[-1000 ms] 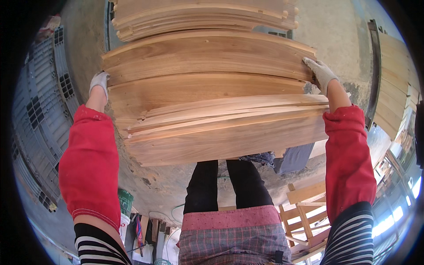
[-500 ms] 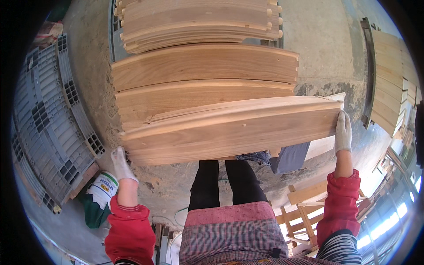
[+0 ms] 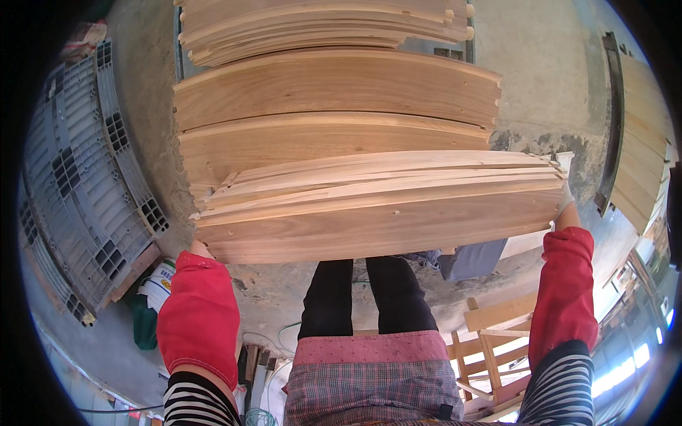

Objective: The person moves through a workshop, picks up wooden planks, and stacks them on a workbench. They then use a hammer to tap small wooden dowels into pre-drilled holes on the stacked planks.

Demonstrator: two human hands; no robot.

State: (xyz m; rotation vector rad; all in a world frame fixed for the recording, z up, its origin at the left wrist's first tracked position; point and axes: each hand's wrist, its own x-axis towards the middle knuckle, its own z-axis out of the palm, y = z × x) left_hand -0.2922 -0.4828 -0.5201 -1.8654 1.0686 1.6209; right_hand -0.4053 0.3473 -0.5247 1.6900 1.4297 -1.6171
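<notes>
Presently, the nearest wooden board point(image 3: 376, 226) spans the front of a pile of pale boards point(image 3: 398, 164), crosswise. The left hand point(image 3: 202, 248) is at its left end, the white-gloved right hand point(image 3: 566, 198) at its right; the fingers are hidden, so I cannot tell how either grip is set. Beyond lie two broad boards point(image 3: 341, 84) and another stack point(image 3: 320, 20).

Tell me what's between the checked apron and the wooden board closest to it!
In the head view, black trouser legs lie between the checked apron and the wooden board, with concrete floor around them.
</notes>
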